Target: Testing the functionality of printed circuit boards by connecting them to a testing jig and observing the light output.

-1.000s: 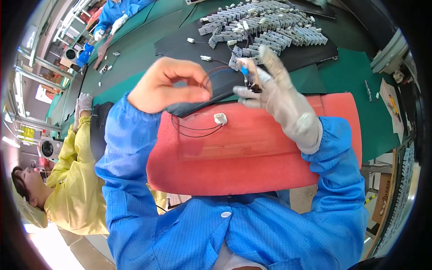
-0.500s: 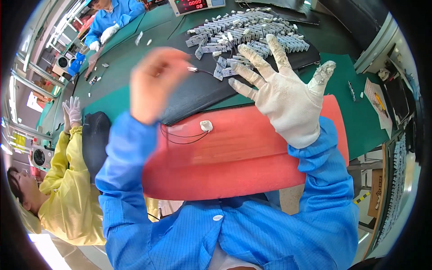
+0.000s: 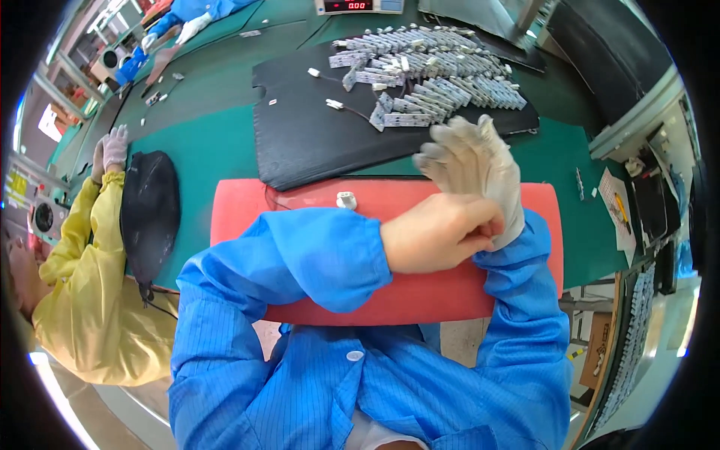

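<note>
My bare left hand reaches across my body to the right wrist. Its fingers are closed in a pinch at the cuff of the white work glove. That glove covers my right hand, which is raised with its fingers stretched out and slightly blurred; nothing is held in it. Both hands are above a red padded board. Beyond my left forearm, a small white connector sits on the board, its dark wires partly hidden by the sleeve.
A black mat behind the board carries rows of small light strips with white connectors. A digital scale stands at the back. Co-workers' gloved hands show at left. Paper with a yellow pen lies right.
My left hand has swung right, from above the board's left side to the right wrist, and pinches the glove cuff. The right hand has turned, its fingers closer together.
</note>
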Demonstrator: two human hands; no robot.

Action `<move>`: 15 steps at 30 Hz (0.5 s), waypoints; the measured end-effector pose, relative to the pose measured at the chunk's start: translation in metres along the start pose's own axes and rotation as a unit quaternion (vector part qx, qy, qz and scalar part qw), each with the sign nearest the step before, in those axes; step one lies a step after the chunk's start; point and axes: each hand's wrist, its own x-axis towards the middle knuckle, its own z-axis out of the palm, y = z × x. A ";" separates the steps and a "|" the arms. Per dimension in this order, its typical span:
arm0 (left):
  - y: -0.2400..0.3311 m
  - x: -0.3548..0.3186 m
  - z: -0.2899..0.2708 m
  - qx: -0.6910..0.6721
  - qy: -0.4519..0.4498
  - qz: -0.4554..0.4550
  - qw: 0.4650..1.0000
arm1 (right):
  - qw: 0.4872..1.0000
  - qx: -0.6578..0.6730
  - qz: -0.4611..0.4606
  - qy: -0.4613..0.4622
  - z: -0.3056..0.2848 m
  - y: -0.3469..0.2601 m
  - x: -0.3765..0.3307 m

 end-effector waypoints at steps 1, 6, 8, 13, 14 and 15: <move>0.002 0.003 -0.014 -0.026 -0.088 -0.027 0.995 | 0.996 0.091 0.017 -0.001 -0.016 -0.002 0.006; -0.037 -0.001 -0.093 0.405 -0.008 0.069 0.912 | 0.989 0.121 0.022 0.088 -0.028 -0.005 0.007; -0.070 -0.009 -0.127 0.432 0.105 -0.014 0.896 | 0.995 0.008 0.032 0.089 -0.021 0.003 0.010; -0.104 -0.028 -0.167 0.482 0.026 -0.149 0.863 | 0.991 -0.091 0.065 0.077 -0.015 0.019 0.008; -0.093 -0.026 -0.167 0.497 -0.007 -0.175 0.850 | 0.989 -0.116 0.067 0.069 -0.015 0.017 0.006; -0.082 -0.025 -0.167 0.511 -0.039 -0.200 0.835 | 0.986 -0.140 0.069 0.060 -0.015 0.016 0.004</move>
